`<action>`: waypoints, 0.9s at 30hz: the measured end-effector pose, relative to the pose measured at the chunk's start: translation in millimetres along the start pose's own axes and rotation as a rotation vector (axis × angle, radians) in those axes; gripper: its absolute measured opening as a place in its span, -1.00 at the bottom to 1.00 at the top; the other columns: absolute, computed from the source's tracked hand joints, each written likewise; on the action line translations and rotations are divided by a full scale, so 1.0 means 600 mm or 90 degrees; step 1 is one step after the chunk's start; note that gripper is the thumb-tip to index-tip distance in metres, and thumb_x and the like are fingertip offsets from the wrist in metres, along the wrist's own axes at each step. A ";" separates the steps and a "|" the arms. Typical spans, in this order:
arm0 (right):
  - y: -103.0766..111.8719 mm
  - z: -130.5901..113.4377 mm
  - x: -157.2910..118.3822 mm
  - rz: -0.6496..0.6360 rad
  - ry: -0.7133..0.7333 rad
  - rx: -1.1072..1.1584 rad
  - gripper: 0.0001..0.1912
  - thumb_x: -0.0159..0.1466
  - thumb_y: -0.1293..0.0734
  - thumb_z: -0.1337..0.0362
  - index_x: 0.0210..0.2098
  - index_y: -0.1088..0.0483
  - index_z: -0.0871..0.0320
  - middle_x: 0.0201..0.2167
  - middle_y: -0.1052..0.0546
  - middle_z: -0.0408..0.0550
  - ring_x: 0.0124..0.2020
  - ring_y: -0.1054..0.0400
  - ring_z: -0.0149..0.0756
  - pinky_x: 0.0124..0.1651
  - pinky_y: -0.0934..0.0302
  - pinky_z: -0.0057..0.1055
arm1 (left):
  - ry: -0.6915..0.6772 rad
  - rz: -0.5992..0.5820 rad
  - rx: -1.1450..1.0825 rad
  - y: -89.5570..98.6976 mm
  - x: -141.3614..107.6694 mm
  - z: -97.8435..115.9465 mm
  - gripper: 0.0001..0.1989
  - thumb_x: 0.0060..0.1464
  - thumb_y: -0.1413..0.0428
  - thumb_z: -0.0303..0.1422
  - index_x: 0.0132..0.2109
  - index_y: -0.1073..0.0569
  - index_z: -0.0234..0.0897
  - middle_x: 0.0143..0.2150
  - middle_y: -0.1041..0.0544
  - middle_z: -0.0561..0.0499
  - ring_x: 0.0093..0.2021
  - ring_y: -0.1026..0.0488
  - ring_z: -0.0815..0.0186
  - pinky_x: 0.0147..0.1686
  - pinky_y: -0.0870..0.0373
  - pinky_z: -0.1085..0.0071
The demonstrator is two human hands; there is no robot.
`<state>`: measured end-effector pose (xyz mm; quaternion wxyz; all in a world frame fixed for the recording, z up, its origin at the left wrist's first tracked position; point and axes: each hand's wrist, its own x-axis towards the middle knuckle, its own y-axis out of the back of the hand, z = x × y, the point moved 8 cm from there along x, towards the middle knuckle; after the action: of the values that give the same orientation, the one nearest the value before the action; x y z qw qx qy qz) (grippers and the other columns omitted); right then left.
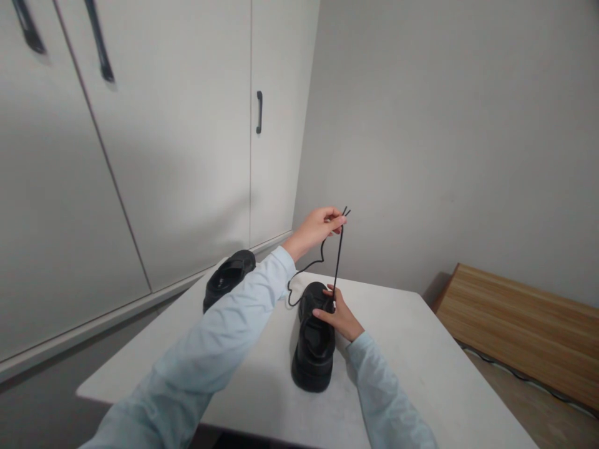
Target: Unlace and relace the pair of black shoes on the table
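A black shoe (312,358) stands on the white table (397,349), its toe pointing away from me. Raised above and beyond the shoe, my left hand (324,226) pinches black shoelace (339,259), with two tips sticking up past the fingers. One strand runs taut down to the shoe's right side; another hangs in a loose curve on the left. My right hand (340,315) is at the shoe's upper, thumb on its top and fingers along the right side, near the lower end of the taut strand.
Another black shoe (227,277) lies at the table's far left, partly behind my left sleeve. White cabinets (187,156) with dark handles stand on the left. A grey wall (444,125) rises behind the table, and a wooden panel (524,330) is at the right.
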<state>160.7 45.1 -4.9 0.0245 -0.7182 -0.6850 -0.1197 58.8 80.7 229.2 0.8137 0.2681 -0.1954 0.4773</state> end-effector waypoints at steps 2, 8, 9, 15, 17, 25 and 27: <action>-0.001 -0.001 0.000 -0.001 0.002 -0.001 -0.13 -0.16 -0.53 0.17 0.07 -0.11 0.07 0.04 -0.30 0.11 0.00 -0.32 -0.08 0.07 -0.18 -0.06 | -0.014 0.008 0.000 0.004 0.005 0.018 -0.87 0.10 -0.03 -0.38 -0.37 -0.35 -0.37 -0.48 -0.38 0.08 -0.43 -0.38 0.46 -0.40 -0.28 0.53; 0.003 -0.002 0.000 0.015 0.016 -0.030 -0.14 -0.17 -0.53 0.16 0.06 -0.11 0.07 0.01 -0.34 0.08 0.04 -0.28 -0.09 0.16 -0.06 -0.03 | -0.075 0.006 0.022 0.012 0.018 0.082 -0.84 0.10 -0.06 -0.35 -0.38 -0.34 -0.37 -0.48 -0.36 0.11 -0.45 -0.36 0.49 -0.31 -0.31 0.47; 0.003 -0.002 0.000 0.018 0.020 -0.028 -0.14 -0.17 -0.53 0.16 0.06 -0.11 0.06 0.00 -0.34 0.07 0.03 -0.28 -0.09 0.15 -0.06 -0.03 | -0.075 0.014 0.033 0.014 0.019 0.090 -0.84 0.11 -0.06 -0.36 -0.38 -0.34 -0.37 -0.48 -0.36 0.11 -0.45 -0.36 0.49 -0.30 -0.32 0.46; 0.004 -0.003 0.000 0.025 0.018 -0.030 -0.15 -0.18 -0.53 0.15 0.05 -0.12 0.06 -0.01 -0.36 0.06 0.00 -0.31 -0.08 0.15 -0.06 -0.03 | -0.079 0.034 0.071 0.015 0.039 0.126 -0.88 0.13 -0.02 -0.42 -0.36 -0.35 -0.38 -0.42 -0.38 0.08 -0.41 -0.37 0.47 -0.22 -0.33 0.39; 0.002 -0.005 -0.001 0.017 0.007 -0.032 -0.13 -0.17 -0.52 0.14 0.06 -0.10 0.07 0.01 -0.33 0.09 0.01 -0.31 -0.09 0.14 -0.07 -0.04 | -0.085 0.031 0.074 0.015 0.047 0.134 -0.89 0.12 -0.03 -0.44 -0.36 -0.35 -0.38 -0.42 -0.38 0.07 -0.38 -0.38 0.46 -0.21 -0.33 0.37; -0.001 -0.004 -0.002 0.010 -0.003 -0.041 -0.12 -0.15 -0.52 0.13 0.07 -0.05 0.07 0.03 -0.30 0.11 0.04 -0.28 -0.09 0.16 -0.05 -0.05 | -0.114 0.083 0.074 0.031 0.073 0.145 -0.90 0.10 -0.04 -0.47 -0.39 -0.32 -0.37 -0.38 -0.38 0.02 -0.21 -0.39 0.33 -0.10 -0.29 0.30; -0.001 -0.002 -0.002 0.009 0.002 -0.036 -0.12 -0.15 -0.52 0.13 0.07 -0.05 0.07 0.04 -0.30 0.11 0.05 -0.27 -0.08 0.16 -0.05 -0.05 | -0.134 0.126 0.076 0.041 0.078 0.150 -0.89 0.10 -0.03 -0.48 -0.40 -0.32 -0.37 -0.37 -0.38 0.02 -0.16 -0.38 0.32 -0.08 -0.28 0.30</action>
<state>159.7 43.9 -4.2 0.0062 -0.7235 -0.6760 -0.1397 53.3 66.1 332.5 0.7206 0.3439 -0.2765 0.5348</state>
